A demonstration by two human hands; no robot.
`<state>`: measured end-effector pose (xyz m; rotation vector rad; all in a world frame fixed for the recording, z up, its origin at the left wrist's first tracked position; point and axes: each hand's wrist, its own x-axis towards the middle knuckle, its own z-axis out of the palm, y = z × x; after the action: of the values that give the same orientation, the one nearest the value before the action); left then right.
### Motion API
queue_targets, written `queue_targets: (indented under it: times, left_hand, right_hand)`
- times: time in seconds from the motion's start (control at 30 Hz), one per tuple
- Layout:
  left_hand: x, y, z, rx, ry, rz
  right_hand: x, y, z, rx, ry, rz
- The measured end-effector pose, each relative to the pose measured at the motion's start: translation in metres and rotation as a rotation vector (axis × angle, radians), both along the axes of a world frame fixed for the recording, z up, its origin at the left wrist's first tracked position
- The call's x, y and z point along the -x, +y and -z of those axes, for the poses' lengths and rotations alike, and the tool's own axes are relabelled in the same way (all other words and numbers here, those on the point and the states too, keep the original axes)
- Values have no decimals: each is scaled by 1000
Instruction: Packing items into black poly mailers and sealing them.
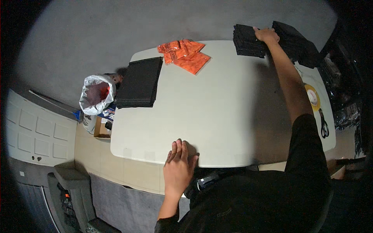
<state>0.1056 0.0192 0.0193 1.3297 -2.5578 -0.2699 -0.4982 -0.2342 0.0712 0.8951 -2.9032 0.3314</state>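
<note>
My right hand reaches to the far right of the white table. Its thumb lies over the right edge of a stack of black flat pieces, and the curled fingers appear to pinch that edge. Close by on its right is a second, bulkier heap of black flat pieces. My left hand rests at the table's near edge, fingers stretched out and holding nothing. Toward the left lies a larger neat pile of black flat sheets. Orange packets in clear plastic overlap at the far middle.
A bin with a white liner stands off the table's left side, with a cardboard box below it. At the right edge lie a yellow tape roll and black-handled scissors. A grey sofa is at the lower left.
</note>
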Motion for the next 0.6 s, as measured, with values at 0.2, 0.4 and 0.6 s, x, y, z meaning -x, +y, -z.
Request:
queue_targets:
  times: [0.2,0.4,0.6]
  left_hand:
    - [-1,-3,-1,-20,-11,20]
    - [1,-3,-7,-41,-2,1]
    - [6,-7,-13,-43,-56,-27]
  right_hand:
    - [-25,-33,-9,-91,-72,-103]
    - [-46,-63,24,-256,80,-3]
    - [-50,-60,24,-170,14,-55]
